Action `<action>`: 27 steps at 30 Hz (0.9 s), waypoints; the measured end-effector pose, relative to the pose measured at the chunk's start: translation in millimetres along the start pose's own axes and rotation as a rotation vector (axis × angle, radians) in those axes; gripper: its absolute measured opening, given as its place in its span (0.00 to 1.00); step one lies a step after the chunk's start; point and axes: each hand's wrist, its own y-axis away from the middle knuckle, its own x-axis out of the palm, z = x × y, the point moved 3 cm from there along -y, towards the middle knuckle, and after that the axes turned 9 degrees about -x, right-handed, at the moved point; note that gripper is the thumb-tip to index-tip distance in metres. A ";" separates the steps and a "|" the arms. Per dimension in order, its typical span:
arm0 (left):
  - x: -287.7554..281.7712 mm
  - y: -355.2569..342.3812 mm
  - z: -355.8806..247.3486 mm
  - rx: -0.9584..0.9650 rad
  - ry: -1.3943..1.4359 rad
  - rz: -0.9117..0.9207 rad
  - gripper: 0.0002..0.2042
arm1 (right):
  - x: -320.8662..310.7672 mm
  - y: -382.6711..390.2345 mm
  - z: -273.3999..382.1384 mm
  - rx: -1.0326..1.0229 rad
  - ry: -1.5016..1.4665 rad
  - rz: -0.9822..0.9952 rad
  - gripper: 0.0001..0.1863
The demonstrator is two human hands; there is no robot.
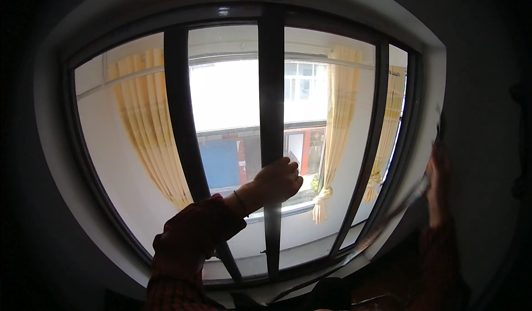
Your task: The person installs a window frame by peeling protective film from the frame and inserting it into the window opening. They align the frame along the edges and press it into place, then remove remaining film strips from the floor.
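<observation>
My left hand (280, 179) is raised in front of the dark middle upright (271, 117) of a sliding window. Its fingers are curled closed at the upright's right edge, and whatever may be inside the fist is hidden. A dark band circles that wrist, below a red-and-black checked sleeve. To the right, beside the pale window surround, my right hand (439, 183) is held up, dim and smeared. Something thin and dark (439, 125) rises above its fingers. A long thin strip (382, 233) slants from near this hand down to the lower left; what it is cannot be made out.
Yellow curtains (144, 111) and a knotted one (335, 133) show through the glass. Beyond are a bright building and a blue door-like panel (220, 161). A pale sill (233, 297) runs under the frame. Dark wall (482, 89) lies at the right.
</observation>
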 end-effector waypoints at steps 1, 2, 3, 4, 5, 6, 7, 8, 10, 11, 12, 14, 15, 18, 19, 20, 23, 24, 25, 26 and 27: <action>2.6 0.0 1.1 -0.017 0.009 0.014 0.16 | 37.5 -25.0 34.7 -0.367 -0.004 -0.067 0.21; 4.0 -0.2 1.5 -0.012 0.016 -0.011 0.15 | 74.3 -47.4 72.6 -0.682 -0.045 -0.062 0.22; 5.2 -0.2 1.9 -0.006 0.019 -0.034 0.15 | 111.5 -70.9 107.8 -0.786 -0.117 -0.071 0.22; 6.6 -0.2 2.6 -0.008 0.027 -0.041 0.14 | 149.3 -94.6 133.1 -0.412 -0.676 0.100 0.25; 7.7 0.1 2.8 -0.012 0.028 -0.048 0.14 | 186.8 -115.3 160.1 -0.059 -1.091 0.079 0.29; 9.1 0.2 3.4 -0.024 0.035 -0.042 0.14 | 213.6 -132.5 194.2 -0.071 -1.099 0.139 0.30; 10.2 0.6 3.6 -0.036 0.045 -0.038 0.13 | 235.1 -146.4 225.9 -0.096 -1.147 0.229 0.32; 10.1 0.9 3.1 -0.018 0.038 -0.069 0.14 | 249.6 -157.6 250.7 -0.097 -1.099 0.187 0.28; 10.1 2.0 2.0 -0.012 0.025 -0.107 0.14 | 261.8 -176.5 287.1 -0.151 -1.013 0.212 0.23; 10.6 2.2 2.1 -0.021 0.042 -0.104 0.14 | 264.6 -184.0 299.8 -0.170 -0.948 0.254 0.20; 10.2 2.5 1.7 -0.035 0.048 -0.120 0.14 | 266.7 -188.6 308.5 -0.160 -0.858 0.279 0.18; 9.7 2.5 2.0 -0.051 0.087 -0.151 0.14 | 269.8 -194.2 317.9 -0.103 -0.860 0.279 0.16; 9.7 2.3 2.6 -0.059 0.110 -0.162 0.14 | 271.4 -197.3 319.9 -0.062 -0.849 0.270 0.15; 11.0 2.8 2.0 -0.037 0.064 -0.145 0.12 | 277.7 -206.8 320.7 -0.027 -0.728 0.186 0.19; 11.7 3.1 1.5 -0.018 0.029 -0.138 0.12 | 279.6 -210.8 318.5 -0.018 -0.700 0.187 0.19; 12.6 3.4 1.9 -0.026 0.054 -0.116 0.11 | 281.3 -216.9 319.2 -0.107 -0.688 0.187 0.18; 11.9 4.5 2.3 -0.050 0.044 -0.178 0.09 | 288.3 -230.2 306.1 -0.098 -0.790 0.237 0.18; 13.1 4.7 2.1 -0.039 0.058 -0.143 0.08 | 288.1 -232.9 304.2 -0.266 -0.634 0.172 0.17; 14.4 5.0 1.9 -0.029 0.070 -0.109 0.07 | 290.3 -233.0 303.3 -0.433 -0.474 0.107 0.17; 15.4 5.2 1.5 -0.017 0.080 -0.076 0.07 | 293.2 -234.3 300.3 -0.478 -0.395 0.073 0.16; 15.4 5.3 1.6 -0.017 0.076 -0.073 0.07 | 296.1 -235.0 298.0 -0.519 -0.314 0.036 0.16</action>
